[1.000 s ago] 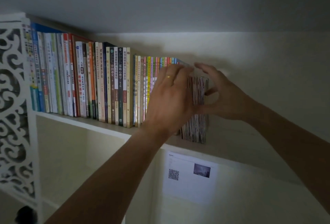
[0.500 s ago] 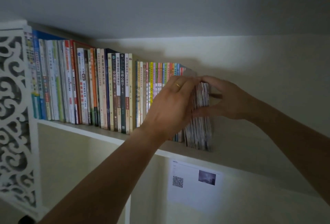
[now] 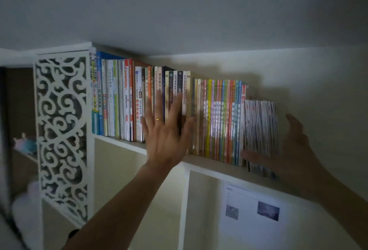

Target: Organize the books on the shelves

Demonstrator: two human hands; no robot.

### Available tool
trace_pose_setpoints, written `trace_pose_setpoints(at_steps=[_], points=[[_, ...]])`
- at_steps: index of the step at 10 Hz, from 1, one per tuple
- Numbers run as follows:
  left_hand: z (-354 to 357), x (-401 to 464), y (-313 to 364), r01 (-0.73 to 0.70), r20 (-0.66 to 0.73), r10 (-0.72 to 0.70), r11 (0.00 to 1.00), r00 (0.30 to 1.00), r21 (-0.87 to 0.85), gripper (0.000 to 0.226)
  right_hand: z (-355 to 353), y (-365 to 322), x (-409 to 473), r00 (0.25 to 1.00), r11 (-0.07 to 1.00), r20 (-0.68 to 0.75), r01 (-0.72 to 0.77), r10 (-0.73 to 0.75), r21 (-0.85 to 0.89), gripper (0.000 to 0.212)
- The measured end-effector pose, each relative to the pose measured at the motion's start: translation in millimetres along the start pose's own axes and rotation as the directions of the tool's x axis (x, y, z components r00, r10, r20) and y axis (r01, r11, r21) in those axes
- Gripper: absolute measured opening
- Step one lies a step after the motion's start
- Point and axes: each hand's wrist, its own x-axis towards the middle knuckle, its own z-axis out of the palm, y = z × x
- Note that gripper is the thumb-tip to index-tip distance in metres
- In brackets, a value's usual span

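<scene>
Top shelf (image 3: 123, 143) looks close to done. One row of books (image 3: 139, 100) runs upright along it from the left end, just beside the white fretwork panel (image 3: 61, 130), spines facing out and packed tight.

Row goes tall to short, left to right: tall mixed-colour spines at the left end, then a set of thin coloured volumes (image 3: 221, 120), then a batch of very thin booklets (image 3: 260, 128) closing the row at its right. Booklets stand upright and touch the coloured set. Right part of the shelf past the booklets shows no books.

Left to do, my read: the booklets' lower edges seem to sit a bit forward of the shelf's front edge, so they probably need a push back. Spines mid-row aren't perfectly flush either. The compartments below the shelf show no books in this view, so I can't say whether more shelves need work.

Left hand (image 3: 165, 140): fingers straight and spread, palm toward the mid-row spines, gripping nothing. Contact with the spines can't be told.

Right hand (image 3: 294, 156): relaxed and spread, holding nothing, beside the booklets' right side. Thumb reaches across their lower edge; dim and blurred, so whether it touches is unclear.

Small stuff: a paper sheet (image 3: 251, 212) with a QR code is stuck on the back wall below the shelf.
</scene>
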Motion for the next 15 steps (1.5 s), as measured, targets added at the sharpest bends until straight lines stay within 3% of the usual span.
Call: trace_pose_setpoints(at_steps=[2, 4, 5, 6, 7, 8, 9, 10, 13, 14, 15], points=[[-12, 13, -105, 0.362, 0.144, -0.382, 0.921, 0.913, 0.146, 0.075, 24, 18, 3, 0.998, 0.999, -0.044, 0.044, -0.045, -0.02, 0.112], [-26, 10, -121, 0.191, 0.2, -0.183, 0.981, 0.962, -0.02, 0.062, 26, 61, 24, 1.0, 0.991, 0.01, -0.018, 0.02, -0.129, 0.131], [-37, 4, -144, 0.192, 0.107, -0.197, 0.98, 0.975, 0.052, 0.063, 36, 39, 13, 0.989, 0.936, -0.128, 0.023, -0.072, -0.351, 0.141], [-43, 16, -182, 0.23, 0.138, -0.253, 0.96, 0.958, 0.161, 0.07, 51, -9, -15, 0.848, 0.718, -0.238, 0.215, -0.474, -0.662, 0.116], [-40, 26, -210, 0.203, 0.26, -0.26, 0.953, 0.93, 0.227, 0.075, 78, -61, -21, 0.654, 0.403, -0.016, 0.446, -0.756, -0.799, 0.086], [-32, 21, -211, 0.273, 0.212, -0.281, 0.96, 0.936, 0.065, 0.071, 108, -71, 10, 0.677, 0.296, 0.176, 0.52, -0.714, -0.801, 0.083], [-33, 18, -208, 0.272, 0.195, -0.282, 0.959, 0.94, 0.075, 0.07, 126, -72, 22, 0.741, 0.337, 0.182, 0.491, -0.647, -0.803, 0.087], [-37, 21, -211, 0.319, 0.236, -0.333, 0.943, 0.913, 0.096, 0.07, 132, -75, 20, 0.743, 0.361, 0.135, 0.465, -0.656, -0.809, 0.092], [-51, 5, -213, 0.222, 0.247, -0.244, 0.969, 0.938, 0.114, 0.083, 136, -76, -25, 0.833, 0.457, 0.158, 0.437, -0.53, -0.775, 0.086], [-50, 2, -209, 0.255, 0.291, -0.28, 0.959, 0.915, 0.121, 0.085, 134, -73, -35, 0.823, 0.472, 0.188, 0.477, -0.536, -0.742, 0.079], [-44, -11, -194, 0.2, 0.244, -0.22, 0.974, 0.944, 0.103, 0.081, 127, -70, -46, 0.83, 0.493, 0.15, 0.453, -0.537, -0.743, 0.062]])
